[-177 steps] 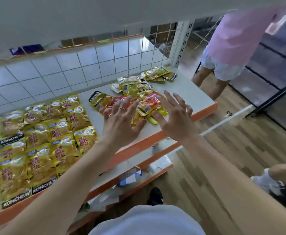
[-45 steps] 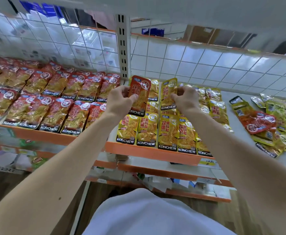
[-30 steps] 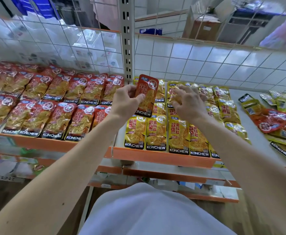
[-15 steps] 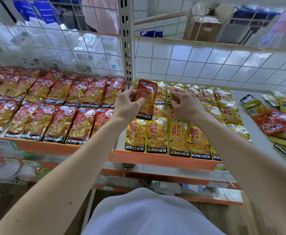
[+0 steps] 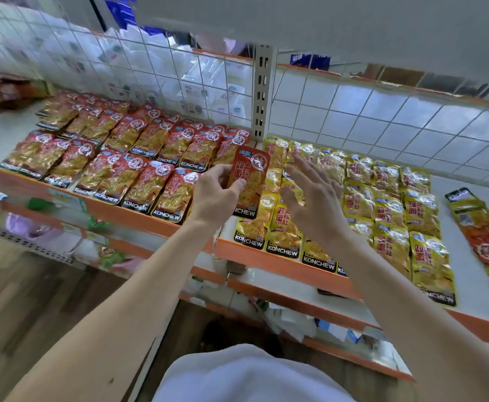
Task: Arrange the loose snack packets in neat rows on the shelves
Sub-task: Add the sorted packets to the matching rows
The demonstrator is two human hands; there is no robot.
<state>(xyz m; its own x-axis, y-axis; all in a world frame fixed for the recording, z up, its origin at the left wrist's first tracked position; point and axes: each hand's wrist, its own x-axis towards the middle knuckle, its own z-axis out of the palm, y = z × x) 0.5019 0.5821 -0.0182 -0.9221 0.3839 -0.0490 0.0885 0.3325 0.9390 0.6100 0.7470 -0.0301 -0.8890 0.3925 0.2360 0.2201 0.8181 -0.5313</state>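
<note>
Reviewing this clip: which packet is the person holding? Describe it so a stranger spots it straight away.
Find the white slotted post standing at the back. Just in front of it, the left hand pinches a red packet above the yellow rows. It is the only packet lifted up; every other red one lies flat.

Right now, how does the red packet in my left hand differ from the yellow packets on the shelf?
Colour: the red packet has a red front, the yellow packets yellow. Pose: the red packet is held up in the left hand; the yellow packets lie flat in rows on the shelf. Both read KONCHEW.
</note>
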